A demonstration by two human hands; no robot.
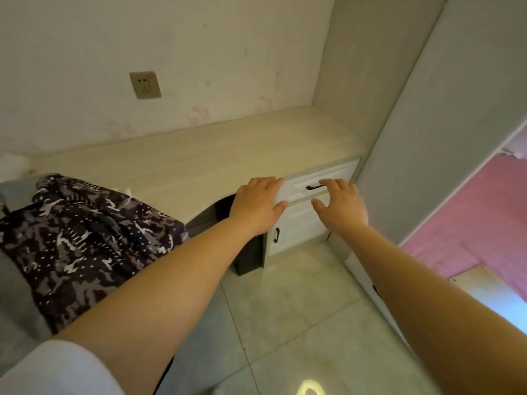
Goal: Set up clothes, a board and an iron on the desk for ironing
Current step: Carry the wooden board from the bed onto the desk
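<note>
Both hands reach out toward the far right end of the desk. The left hand is open, with the fingers spread, over the desk's near edge. The right hand is open too, with the fingers bent a little, right in front of the top drawer. Neither hand holds anything.

The drawer has a dark handle that runs left to right, and the right hand's fingers are just beside it — I cannot tell if they touch it. So the right hand is the nearer one to the handle. My guess is that the next move is to pull this drawer open, toward the person, maybe to look for the iron. No iron and no board can be seen anywhere.

The clothes are here, though. A dark cloth with small white animal shapes lies at the near left, well apart from both hands. It seems to lie on something grey, and part of it may reach the desk's left end — I cannot tell for sure.

The desk top is long, running left to right along the wall. A wall socket sits above it, to the far left of the hands, which would be good for an iron's plug. Under the drawer is a small cabinet door. A tall cupboard side stands just right of the drawer, but nothing blocks the drawer's front. The floor below is tiled.
</note>
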